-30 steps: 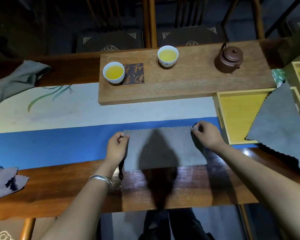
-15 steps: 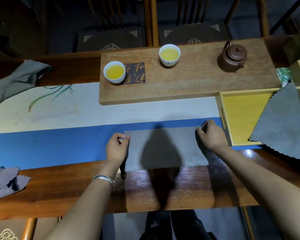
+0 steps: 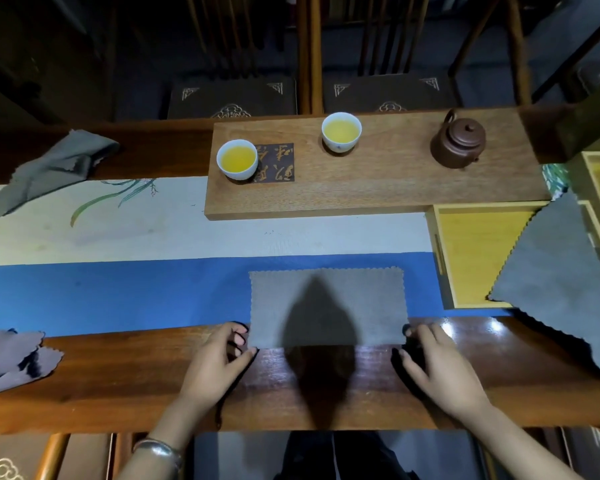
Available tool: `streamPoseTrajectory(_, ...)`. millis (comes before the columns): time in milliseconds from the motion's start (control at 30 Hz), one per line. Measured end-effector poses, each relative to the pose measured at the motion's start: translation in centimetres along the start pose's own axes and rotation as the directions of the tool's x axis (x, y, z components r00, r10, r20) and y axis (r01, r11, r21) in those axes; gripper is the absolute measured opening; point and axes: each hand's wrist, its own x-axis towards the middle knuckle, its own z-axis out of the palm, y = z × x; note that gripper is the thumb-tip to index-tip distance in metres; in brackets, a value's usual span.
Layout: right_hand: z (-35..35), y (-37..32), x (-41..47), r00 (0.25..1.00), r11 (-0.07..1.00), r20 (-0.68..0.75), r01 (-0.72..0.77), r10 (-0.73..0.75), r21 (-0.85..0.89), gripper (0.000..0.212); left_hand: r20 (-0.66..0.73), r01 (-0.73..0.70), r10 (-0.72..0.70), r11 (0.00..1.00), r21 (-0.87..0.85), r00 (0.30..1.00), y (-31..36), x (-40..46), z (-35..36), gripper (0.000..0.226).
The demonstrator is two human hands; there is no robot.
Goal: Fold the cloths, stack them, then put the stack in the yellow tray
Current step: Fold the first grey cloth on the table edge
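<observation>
A grey cloth (image 3: 326, 306), folded to a flat rectangle, lies half on the blue runner and half on the dark wood in front of me. My left hand (image 3: 215, 362) rests at its near-left corner, thumb and fingertips touching the edge, fingers apart. At the near-right corner, my right hand (image 3: 433, 365) also touches the edge with spread fingers. The yellow tray (image 3: 471, 244) sits to the right; another grey cloth (image 3: 565, 289) lies unfolded over its right part. A crumpled grey cloth (image 3: 49, 168) lies far left, and loose pale cloths (image 3: 11, 355) sit at the left edge.
Behind the runner, a raised wooden board (image 3: 378, 188) carries two white cups of yellow tea (image 3: 238, 161) (image 3: 341, 131) and a brown teapot (image 3: 459, 140). Two chairs stand beyond the table. The table's near edge runs just under my wrists.
Both hands left the cloth's far corners and came back to its near corners. The cloth stays flat in the same place.
</observation>
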Motion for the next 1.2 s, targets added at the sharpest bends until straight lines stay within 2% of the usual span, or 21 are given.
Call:
streamPoseTrajectory(100,-0.1,0.2,0.3,0.998,0.994,0.029,0.052,-0.049,-0.1,0.032,0.019,-0.113,0.112,0.985,0.126,0.994,0.5,-0.7,0.4,0.036)
streamPoseTrajectory(200,-0.1,0.3,1.2,0.993,0.986,0.076,0.1,-0.091,-0.132,0.034,0.08,-0.145,0.134,0.977,0.158,0.988,0.8,-0.1,1.0,0.038)
streamPoseTrajectory(367,0.3,0.4,2.6,0.989,0.98,0.086,0.13,-0.118,-0.148,0.02,0.037,-0.109,0.105,0.987,0.121,0.994,1.1,1.2,1.2,0.02)
streamPoseTrajectory(533,0.1,0.2,2.4,0.989,0.981,0.079,0.136,-0.126,-0.136,0.019,0.011,-0.102,0.102,0.989,0.11,0.995,0.6,0.5,1.2,0.009)
streamPoseTrajectory(700,-0.9,-0.2,0.4,0.995,0.993,-0.029,0.095,-0.093,0.071,0.006,-0.207,-0.102,0.094,0.994,-0.032,0.974,0.8,-2.6,1.8,0.025)
streamPoseTrajectory(767,-1.2,-0.2,-0.5,0.996,0.976,-0.073,0.069,-0.055,0.209,0.016,-0.263,-0.097,0.066,0.99,-0.106,0.963,0.9,-3.4,1.9,0.028)
streamPoseTrajectory(933,-1.6,-0.2,-0.7,0.994,0.907,-0.11,0.031,0.017,0.42,0.021,-0.269,-0.042,-0.031,0.965,-0.26,0.963,1.3,-2.8,2.1,0.018)
streamPoseTrajectory(1033,-0.9,-0.1,0.6,0.989,0.853,-0.105,-0.034,0.104,0.52,0.017,-0.244,-0.023,-0.088,0.909,-0.416,0.966,2.1,-0.9,2.4,0.014)
streamPoseTrajectory(1200,-0.3,-0.5,4.0,0.973,0.818,-0.131,-0.084,0.192,0.569,0.012,-0.264,-0.003,-0.108,0.921,-0.389,0.959,3.3,2.2,2.9,0.016)
